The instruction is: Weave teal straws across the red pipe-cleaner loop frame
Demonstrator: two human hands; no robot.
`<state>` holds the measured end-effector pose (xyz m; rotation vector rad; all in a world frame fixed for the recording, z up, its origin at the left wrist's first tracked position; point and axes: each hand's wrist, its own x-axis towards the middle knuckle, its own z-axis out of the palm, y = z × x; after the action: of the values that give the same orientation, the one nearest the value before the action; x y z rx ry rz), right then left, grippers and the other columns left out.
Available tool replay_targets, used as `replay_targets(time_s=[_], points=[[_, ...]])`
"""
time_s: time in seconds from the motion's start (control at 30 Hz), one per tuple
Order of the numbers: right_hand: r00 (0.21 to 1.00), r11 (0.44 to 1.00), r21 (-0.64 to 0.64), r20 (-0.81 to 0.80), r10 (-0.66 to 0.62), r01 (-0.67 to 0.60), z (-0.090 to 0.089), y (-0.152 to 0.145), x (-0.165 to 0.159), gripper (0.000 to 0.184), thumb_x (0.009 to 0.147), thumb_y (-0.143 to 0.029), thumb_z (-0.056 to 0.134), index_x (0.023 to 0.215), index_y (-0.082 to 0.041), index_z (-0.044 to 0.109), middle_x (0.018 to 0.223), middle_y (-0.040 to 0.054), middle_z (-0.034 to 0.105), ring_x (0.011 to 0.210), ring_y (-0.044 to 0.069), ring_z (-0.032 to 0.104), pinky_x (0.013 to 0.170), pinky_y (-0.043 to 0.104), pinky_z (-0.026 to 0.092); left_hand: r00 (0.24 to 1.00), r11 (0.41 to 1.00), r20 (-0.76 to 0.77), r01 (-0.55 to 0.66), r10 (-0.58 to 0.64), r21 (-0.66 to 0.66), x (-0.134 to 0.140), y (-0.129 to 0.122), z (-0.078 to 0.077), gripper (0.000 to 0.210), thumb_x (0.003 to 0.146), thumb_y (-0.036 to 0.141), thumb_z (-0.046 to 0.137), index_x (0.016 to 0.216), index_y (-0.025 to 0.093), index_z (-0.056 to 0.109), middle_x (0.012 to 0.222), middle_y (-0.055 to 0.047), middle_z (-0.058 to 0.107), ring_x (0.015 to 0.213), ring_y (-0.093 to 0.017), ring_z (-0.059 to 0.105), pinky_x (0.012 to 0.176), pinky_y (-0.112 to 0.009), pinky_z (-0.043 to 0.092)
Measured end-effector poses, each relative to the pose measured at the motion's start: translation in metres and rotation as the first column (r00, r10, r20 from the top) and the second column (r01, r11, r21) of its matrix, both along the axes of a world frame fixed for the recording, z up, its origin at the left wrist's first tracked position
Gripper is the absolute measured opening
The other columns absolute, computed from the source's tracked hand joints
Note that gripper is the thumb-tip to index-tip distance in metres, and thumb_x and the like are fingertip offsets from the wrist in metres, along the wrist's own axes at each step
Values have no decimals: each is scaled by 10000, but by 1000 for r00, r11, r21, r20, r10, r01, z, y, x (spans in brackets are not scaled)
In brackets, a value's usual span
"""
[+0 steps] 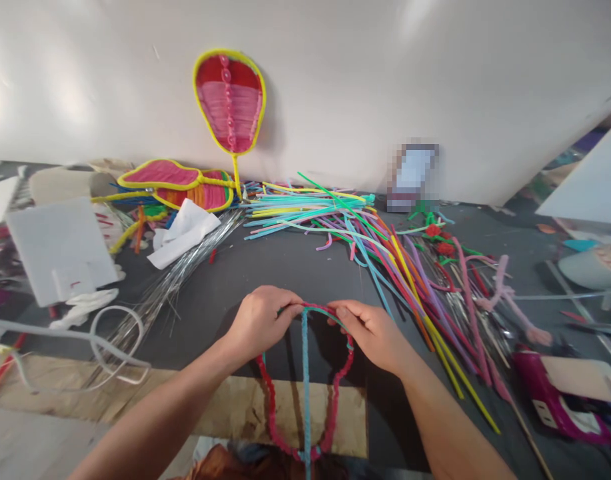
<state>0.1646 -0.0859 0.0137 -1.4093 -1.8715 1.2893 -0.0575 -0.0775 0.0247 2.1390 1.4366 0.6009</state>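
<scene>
Between my two hands hangs a rounded loop of twisted red and pink pipe cleaner (pixel 336 400), with a light blue pipe cleaner (pixel 306 380) running down its middle. My left hand (pixel 265 319) pinches the top of the loop close to where the blue strip meets it. On the other side of that joint, my right hand (pixel 370 330) pinches the upper right part of the loop. A teal strand lies along the red at the top edge. The fingertips hide part of the rim, and the loop's lower end hangs near my lap.
A pile of colourful pipe cleaners (pixel 305 210) spreads across the back and right. Silver wires (pixel 178 267) lie at the left beside white paper (pixel 185 230). A yellow-edged pink paddle shape (pixel 230 103) stands against the wall. A magenta tool (pixel 555 400) sits at the right.
</scene>
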Motion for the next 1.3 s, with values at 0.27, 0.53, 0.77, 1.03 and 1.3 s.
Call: replay_targets(time_s=[0.27, 0.53, 0.77, 1.03, 1.3], points=[[998, 997, -58, -48, -48, 45, 2, -1, 4, 305, 861, -396, 529, 1085, -210, 618, 826, 16, 689, 734, 157, 637, 659, 251, 483, 986, 985, -6, -169, 169, -39, -13, 10, 5, 194, 845, 321, 516, 841, 249, 696, 870, 37, 729, 806, -152, 652, 707, -220, 453], [997, 998, -50, -60, -48, 45, -1, -1, -4, 185, 859, -285, 515, 973, -208, 638, 720, -9, 686, 687, 134, 632, 647, 233, 458, 987, 987, -8, -162, 162, 1, -13, 10, 3, 209, 840, 351, 513, 844, 259, 700, 883, 23, 733, 824, -166, 660, 737, -235, 469], [974, 981, -159, -181, -136, 107, 1, 0, -4, 273, 822, -320, 563, 1066, -204, 600, 766, -1, 682, 660, 129, 622, 589, 233, 468, 979, 979, 3, -203, 203, 36, -15, 12, 2, 234, 850, 375, 495, 849, 252, 695, 876, 16, 730, 825, -171, 657, 762, -244, 470], [970, 985, -131, -201, -138, 113, -1, 0, -6, 282, 830, -338, 558, 1072, -199, 602, 797, 17, 689, 739, 149, 644, 661, 261, 497, 980, 979, -9, -199, 199, 38, -16, 11, 3, 238, 852, 375, 490, 849, 249, 692, 882, 9, 730, 826, -174, 658, 745, -243, 475], [979, 992, -70, -171, -111, 100, -2, -1, -5, 292, 895, -369, 465, 1086, -193, 598, 736, 9, 674, 682, 134, 631, 625, 238, 490, 987, 987, -9, -159, 159, 25, -12, 8, 0, 232, 857, 363, 489, 851, 252, 692, 873, 8, 731, 824, -173, 659, 753, -252, 478]])
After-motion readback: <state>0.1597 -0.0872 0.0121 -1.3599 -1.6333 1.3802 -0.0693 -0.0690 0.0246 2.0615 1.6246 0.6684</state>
